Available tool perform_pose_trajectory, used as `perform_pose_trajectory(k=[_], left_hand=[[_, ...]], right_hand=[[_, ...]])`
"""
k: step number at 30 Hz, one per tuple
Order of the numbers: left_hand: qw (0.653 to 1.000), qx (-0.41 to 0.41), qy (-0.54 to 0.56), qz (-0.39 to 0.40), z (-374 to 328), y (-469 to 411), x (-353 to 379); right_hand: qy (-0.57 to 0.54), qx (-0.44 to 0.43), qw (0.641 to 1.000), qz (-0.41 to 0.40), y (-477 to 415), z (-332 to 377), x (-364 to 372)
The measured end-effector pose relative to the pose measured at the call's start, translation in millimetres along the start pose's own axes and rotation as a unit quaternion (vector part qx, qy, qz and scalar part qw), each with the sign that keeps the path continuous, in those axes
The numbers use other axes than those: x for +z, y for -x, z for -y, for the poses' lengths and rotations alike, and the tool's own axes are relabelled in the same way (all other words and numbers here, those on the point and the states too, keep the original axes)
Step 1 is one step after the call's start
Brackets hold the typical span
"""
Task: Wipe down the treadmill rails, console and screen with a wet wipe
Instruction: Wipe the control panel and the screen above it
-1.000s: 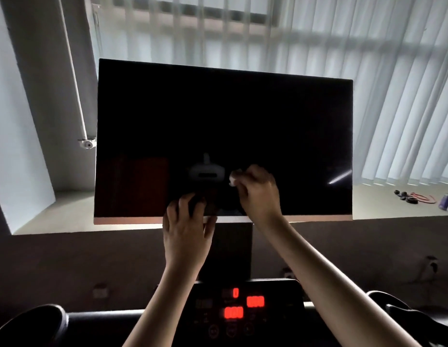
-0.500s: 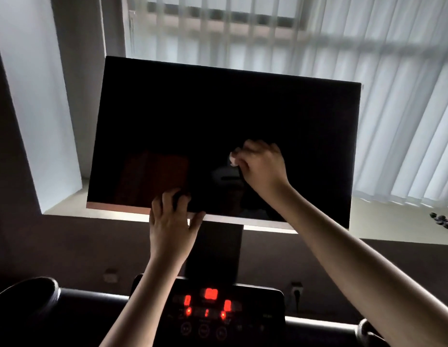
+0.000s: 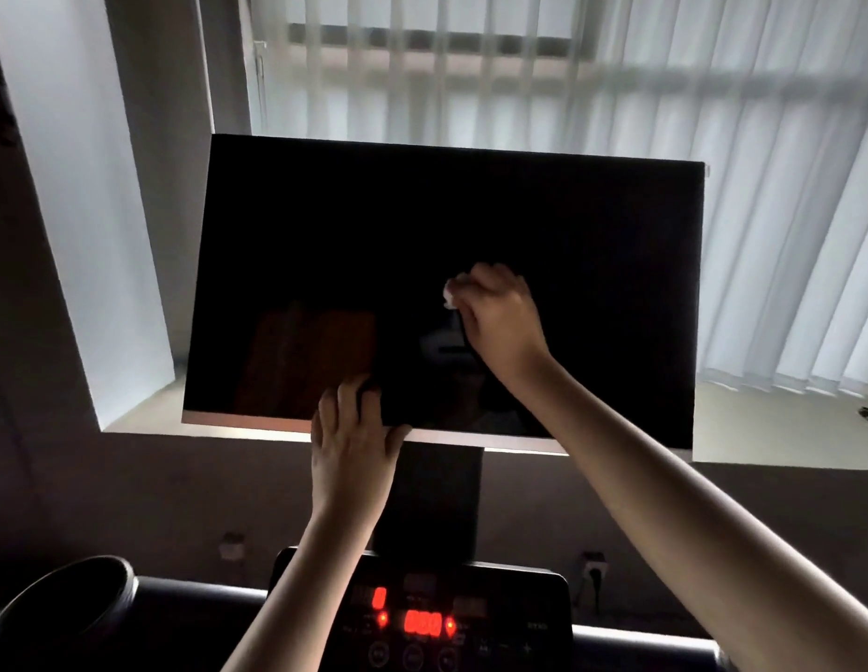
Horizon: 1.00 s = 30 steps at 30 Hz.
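Reaches the right arm up from the lower right, nearly straight. Sets the right hand [image 3: 499, 327] against the screen [image 3: 373, 225], back toward the camera, a little right of centre and below the middle, fingers curled. Pinches a bunched white wipe [image 3: 450, 294] under the fingertips and against the glass, with only a small corner showing at the hand's upper left.

Brings the left forearm up from the bottom of the view, across the left part of the console [image 3: 509, 603] with its red lit digits. Grips the screen's lower edge with the left hand [image 3: 352, 443], just left of the post [image 3: 436, 502]. Hooks the fingers over the front of the glass and spreads the thumb rightward along the pale bottom strip.

Looks up at a dark screen that slopes down to the right, with blinds [image 3: 616, 89] behind it and a sill [image 3: 786, 429] beyond. Takes in a rail [image 3: 194, 599] as a dark bar beside the console, well apart from both hands.

Has lifted the right hand, over the past second, from close to the bottom edge to higher on the glass; holds about the same spot as half a second ago. Keeps the wipe in the same pinch. Keeps the left hand clamped at the same place on the lower edge. Has swung the view left, so the screen sits further right.
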<state>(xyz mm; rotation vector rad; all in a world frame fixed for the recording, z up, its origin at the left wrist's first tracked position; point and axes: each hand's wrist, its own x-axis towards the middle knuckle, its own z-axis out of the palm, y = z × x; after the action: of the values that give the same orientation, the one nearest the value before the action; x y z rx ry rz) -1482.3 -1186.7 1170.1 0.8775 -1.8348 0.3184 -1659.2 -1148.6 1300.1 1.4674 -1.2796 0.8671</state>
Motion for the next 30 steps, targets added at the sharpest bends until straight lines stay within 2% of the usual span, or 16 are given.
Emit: perform_pose_trajectory(k=[2, 3, 7, 9, 12, 14, 17, 19, 22, 24, 27, 28, 30], left_hand=[[1.0, 0.021, 0.011, 0.003, 1, 0, 1], [0.999, 0.03, 0.015, 0.004, 2, 0, 2], [0.999, 0.04, 0.029, -0.004, 5, 0, 4], [0.999, 0.038, 0.031, -0.003, 5, 0, 4], [0.999, 0.034, 0.033, 0.005, 5, 0, 5], [0.999, 0.033, 0.033, 0.009, 5, 1, 5], [0.999, 0.034, 0.03, 0.012, 4, 2, 6], [0.999, 0.035, 0.03, 0.01, 4, 2, 6], [0.999, 0.037, 0.038, 0.004, 6, 2, 7], [0.999, 0.036, 0.036, 0.001, 5, 1, 7], [0.999, 0.04, 0.029, -0.004, 5, 1, 8], [0.999, 0.042, 0.029, -0.006, 6, 1, 8], [0.999, 0.042, 0.029, -0.007, 6, 2, 8]], right_hand=[[0.018, -0.061, 0.998, 0.024, -4, -6, -4], [0.031, -0.052, 0.998, 0.017, -10, -13, -7], [0.008, 0.103, 0.993, -0.061, -30, -17, -6], [-0.006, 0.061, 0.997, -0.045, -24, -6, 1], [-0.004, -0.017, 1.0, 0.022, -20, -9, -2], [0.022, 0.018, 1.0, 0.009, -30, -22, -5], [0.004, 0.137, 0.99, -0.044, -43, -23, -4], [-0.008, 0.129, 0.991, -0.032, -42, -13, 1], [-0.005, 0.057, 0.998, 0.038, -44, -14, -6], [0.018, 0.074, 0.996, 0.048, -56, -24, -13], [0.012, 0.178, 0.984, 0.006, -70, -27, -14], [0.003, 0.181, 0.983, 0.002, -71, -24, -11], [-0.009, 0.123, 0.992, 0.034, -68, -18, -8]])
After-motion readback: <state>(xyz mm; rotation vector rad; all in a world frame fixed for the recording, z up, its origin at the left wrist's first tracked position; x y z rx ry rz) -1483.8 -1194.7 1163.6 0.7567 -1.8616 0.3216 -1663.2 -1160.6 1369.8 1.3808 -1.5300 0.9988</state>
